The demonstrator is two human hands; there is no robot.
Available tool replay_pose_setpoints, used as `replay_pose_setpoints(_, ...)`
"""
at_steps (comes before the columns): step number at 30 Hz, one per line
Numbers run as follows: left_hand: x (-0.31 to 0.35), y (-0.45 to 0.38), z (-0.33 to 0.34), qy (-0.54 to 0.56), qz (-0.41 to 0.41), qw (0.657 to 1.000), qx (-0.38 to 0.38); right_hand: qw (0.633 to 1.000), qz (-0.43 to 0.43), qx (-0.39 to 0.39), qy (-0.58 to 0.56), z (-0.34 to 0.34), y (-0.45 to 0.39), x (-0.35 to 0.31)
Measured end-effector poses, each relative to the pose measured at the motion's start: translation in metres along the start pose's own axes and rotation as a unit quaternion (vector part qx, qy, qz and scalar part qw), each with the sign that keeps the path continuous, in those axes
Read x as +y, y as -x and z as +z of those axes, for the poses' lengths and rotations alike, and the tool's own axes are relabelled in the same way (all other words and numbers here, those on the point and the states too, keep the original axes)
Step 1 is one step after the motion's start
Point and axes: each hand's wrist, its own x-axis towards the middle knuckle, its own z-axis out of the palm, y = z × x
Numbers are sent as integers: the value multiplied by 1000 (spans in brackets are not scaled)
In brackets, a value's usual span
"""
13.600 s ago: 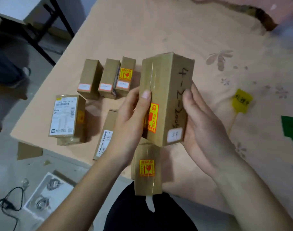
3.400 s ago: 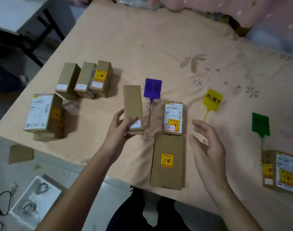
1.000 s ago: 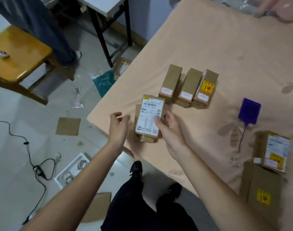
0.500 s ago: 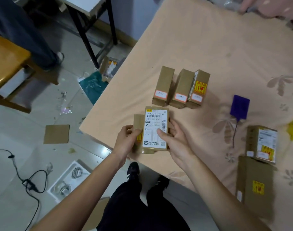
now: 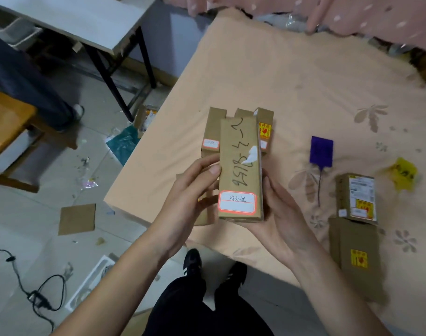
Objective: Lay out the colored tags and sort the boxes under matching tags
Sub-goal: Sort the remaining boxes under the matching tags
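A: Since half a second ago, both hands have raised the box (image 5: 239, 170) off the table and turned it: its printed label is out of sight, and a handwritten side with a red-bordered sticker faces up.

B: Grip?

A: Left hand (image 5: 190, 190) pinches its left edge with thumb and curled fingers; right hand (image 5: 279, 212) cradles its right side and underside, palm upward.

B: Surroundings?

A: Beyond the hands, three boxes (image 5: 213, 132) stand in a row. Right of the right hand lie a purple tag (image 5: 321, 151), a yellow tag (image 5: 404, 174) and two boxes (image 5: 357, 200) on the peach tablecloth (image 5: 291, 76). Left of the left hand, a littered tile floor (image 5: 49, 190).
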Motion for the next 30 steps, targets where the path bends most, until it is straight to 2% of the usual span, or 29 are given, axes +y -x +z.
replay_pose_setpoints(13, 1, 26, 43, -32, 36, 999, 21, 999, -22, 28, 19, -19, 28, -5)
replay_pose_setpoints(19, -21, 24, 50, -72, 45, 995, 44, 990, -55, 99, 85, -34, 46, -6)
replay_pose_setpoints(24, -45, 23, 67, -94, 11, 996, -6, 990, -62, 108, 72, -51, 78, -7)
replay_pose_setpoints(30, -68, 16, 109, -129, -39, 986, -96, 971, -105, 213, 25, -80, 123, -6)
